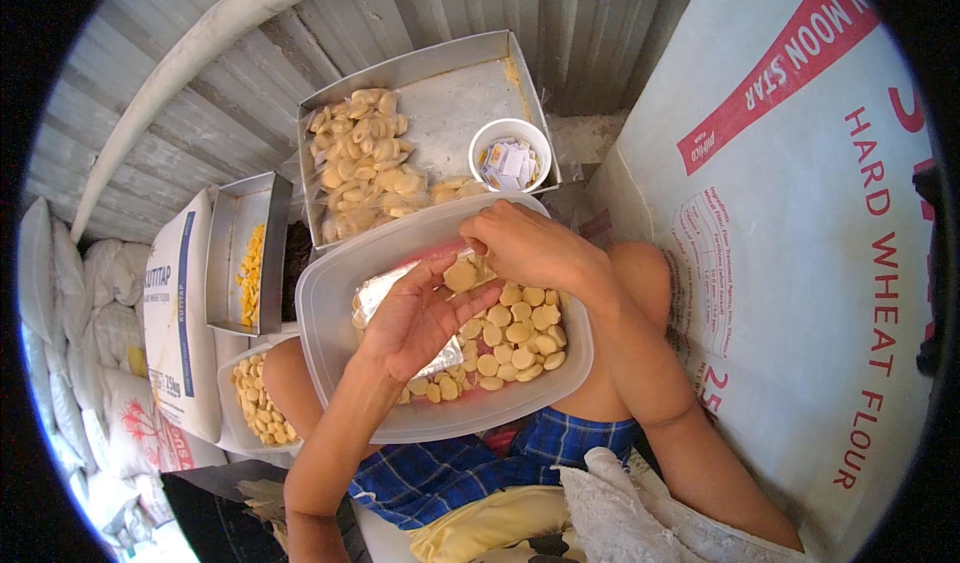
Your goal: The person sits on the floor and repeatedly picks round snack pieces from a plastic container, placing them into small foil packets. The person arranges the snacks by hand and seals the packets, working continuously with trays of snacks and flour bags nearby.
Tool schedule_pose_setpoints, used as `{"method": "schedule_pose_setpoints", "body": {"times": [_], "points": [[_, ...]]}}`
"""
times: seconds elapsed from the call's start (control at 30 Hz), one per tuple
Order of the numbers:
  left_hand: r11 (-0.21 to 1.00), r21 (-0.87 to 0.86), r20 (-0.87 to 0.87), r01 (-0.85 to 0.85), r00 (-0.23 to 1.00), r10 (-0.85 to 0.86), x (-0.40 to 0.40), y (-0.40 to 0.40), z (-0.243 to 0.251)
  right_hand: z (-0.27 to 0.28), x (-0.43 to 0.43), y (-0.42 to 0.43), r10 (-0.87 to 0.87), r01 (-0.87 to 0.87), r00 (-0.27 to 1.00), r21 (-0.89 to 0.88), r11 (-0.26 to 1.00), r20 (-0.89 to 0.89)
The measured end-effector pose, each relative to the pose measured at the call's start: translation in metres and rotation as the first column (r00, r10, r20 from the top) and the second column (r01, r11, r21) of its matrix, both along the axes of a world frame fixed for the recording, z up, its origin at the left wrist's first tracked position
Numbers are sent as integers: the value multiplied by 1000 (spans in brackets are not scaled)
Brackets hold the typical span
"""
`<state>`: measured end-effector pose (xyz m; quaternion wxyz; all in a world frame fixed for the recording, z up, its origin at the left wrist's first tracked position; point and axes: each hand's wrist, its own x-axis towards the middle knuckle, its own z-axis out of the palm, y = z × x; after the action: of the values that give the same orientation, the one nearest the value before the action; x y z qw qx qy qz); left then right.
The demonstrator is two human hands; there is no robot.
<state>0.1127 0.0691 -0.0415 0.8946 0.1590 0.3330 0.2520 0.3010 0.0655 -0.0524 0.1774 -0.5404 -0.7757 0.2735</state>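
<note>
A translucent plastic tub (330, 383) rests on the person's lap, with many round pale biscuits (517, 330) and a stack of clear plastic bags (450, 356) in it. Over the tub, my left hand (416, 311) is palm up, with a biscuit (460, 275) at its fingers and thumb. Just beside it, my right hand (517, 244) pinches the edge of a clear plastic bag (486, 269) between thumb and fingers. The bag partly hides behind the hands, so whether it encloses the biscuit is unclear.
A metal tray (420, 60) beyond the tub holds bagged biscuits (360, 165) and a white cup of paper slips (510, 164). To the left are a narrow metal tray with yellow pieces (251, 274), a container of biscuits (262, 405) and flour sacks (180, 323). A large flour sack (787, 263) stands right.
</note>
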Motion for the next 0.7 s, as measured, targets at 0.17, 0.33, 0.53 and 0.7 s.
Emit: {"method": "schedule_pose_setpoints", "body": {"times": [0.17, 0.33, 0.53, 0.7], "points": [[996, 80, -92, 40, 995, -32, 2, -3, 11, -7, 1, -1, 0, 3, 999, 60, 998, -42], [759, 545, -619, 356, 781, 78, 2, -11, 11, 4, 3, 3, -18, 25, 997, 79, 997, -81], [-59, 540, -587, 839, 427, 688, -11, -2, -17, -1, 6, 3, -63, 62, 998, 104, 993, 14], [-254, 507, -564, 823, 540, 624, -7, -14, -43, -4, 7, 3, -155, 145, 984, 115, 983, 86]]}}
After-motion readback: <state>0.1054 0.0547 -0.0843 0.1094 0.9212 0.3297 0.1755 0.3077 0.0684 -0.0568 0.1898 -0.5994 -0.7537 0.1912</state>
